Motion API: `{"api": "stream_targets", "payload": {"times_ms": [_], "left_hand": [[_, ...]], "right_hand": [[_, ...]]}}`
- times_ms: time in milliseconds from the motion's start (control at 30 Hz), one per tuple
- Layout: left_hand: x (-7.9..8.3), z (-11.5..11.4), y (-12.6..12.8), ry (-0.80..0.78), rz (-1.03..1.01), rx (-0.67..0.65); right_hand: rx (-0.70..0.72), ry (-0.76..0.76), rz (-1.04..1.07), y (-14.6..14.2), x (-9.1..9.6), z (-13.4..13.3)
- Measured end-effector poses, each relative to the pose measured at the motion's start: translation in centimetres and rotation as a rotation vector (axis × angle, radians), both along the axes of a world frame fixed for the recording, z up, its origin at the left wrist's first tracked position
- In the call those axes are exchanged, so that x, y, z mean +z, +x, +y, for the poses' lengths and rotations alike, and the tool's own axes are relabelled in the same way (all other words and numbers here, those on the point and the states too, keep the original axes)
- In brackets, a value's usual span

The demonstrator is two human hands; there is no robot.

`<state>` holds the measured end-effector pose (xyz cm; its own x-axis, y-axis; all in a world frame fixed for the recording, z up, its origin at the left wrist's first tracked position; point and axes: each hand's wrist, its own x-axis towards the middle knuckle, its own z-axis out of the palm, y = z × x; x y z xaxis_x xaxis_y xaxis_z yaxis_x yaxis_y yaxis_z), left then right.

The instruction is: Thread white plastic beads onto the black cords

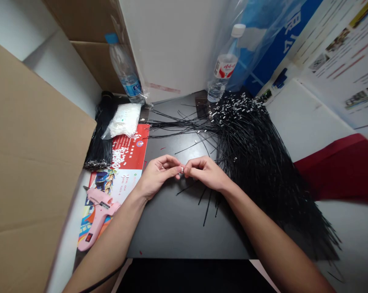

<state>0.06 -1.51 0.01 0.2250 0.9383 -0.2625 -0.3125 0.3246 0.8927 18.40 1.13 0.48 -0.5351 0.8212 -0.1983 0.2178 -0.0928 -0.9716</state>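
The left hand [158, 176] and right hand [206, 173] pinch a tiny white piece [181, 169] between their fingertips: light, fiddly, best gripped by its edges, near springy black wires [248, 154].

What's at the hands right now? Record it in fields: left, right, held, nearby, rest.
left: left hand, fingertips pinching the held piece
right: right hand, fingertips meeting the left's at the same piece
held: small white piece
nearby: loose black wires on black tabletop; large wire bundle with white-tipped ends
rest: pink glue gun; bag of white pieces; black bundle; red leaflet; two water bottles
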Motion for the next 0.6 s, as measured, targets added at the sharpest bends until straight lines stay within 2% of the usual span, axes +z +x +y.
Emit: {"api": "stream_targets", "payload": {"times_ms": [300, 600], "left_hand": [[-0.01, -0.07, 0.03, 0.025, -0.004, -0.028], [-0.13, -0.02, 0.00, 0.089, 0.028, 0.021]], "right_hand": [[0.037, -0.007, -0.027, 0.20, -0.32, 0.09], [-0.076, 0.132, 0.000, -0.70, -0.31, -0.75]]}}
